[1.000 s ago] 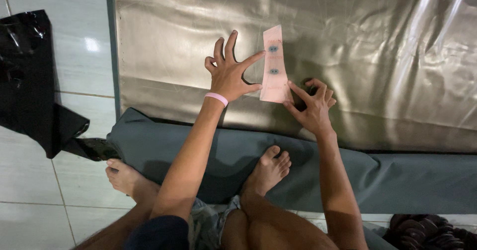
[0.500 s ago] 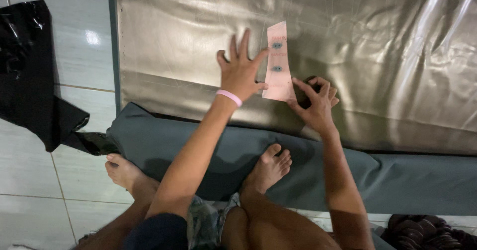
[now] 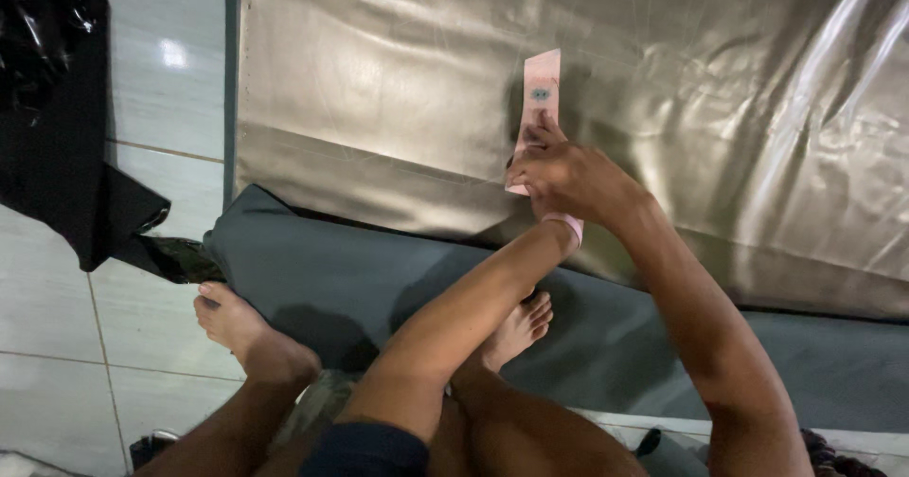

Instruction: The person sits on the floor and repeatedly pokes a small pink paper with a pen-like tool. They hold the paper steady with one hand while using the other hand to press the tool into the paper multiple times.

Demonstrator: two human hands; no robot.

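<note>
A narrow pink paper strip (image 3: 541, 93) with a dark round mark lies upright on a shiny bronze-coloured sheet (image 3: 379, 89). My right hand (image 3: 573, 179) covers the strip's lower end, with its fingertips curled onto the paper. My left arm crosses under it. Only the left wrist with its pink wristband (image 3: 566, 228) shows, because the left hand itself is hidden beneath my right hand. Whether it touches the strip cannot be made out.
A dark grey-green cloth (image 3: 322, 269) lies under the sheet's near edge. My bare feet (image 3: 241, 330) rest on it and on the tiled floor (image 3: 57, 344). A crumpled black plastic bag (image 3: 57, 108) lies on the tiles at the left.
My left hand, earlier spread open beside the strip, has slid to the right under my right hand. The right hand has moved up over the strip's lower end. The view has shifted.
</note>
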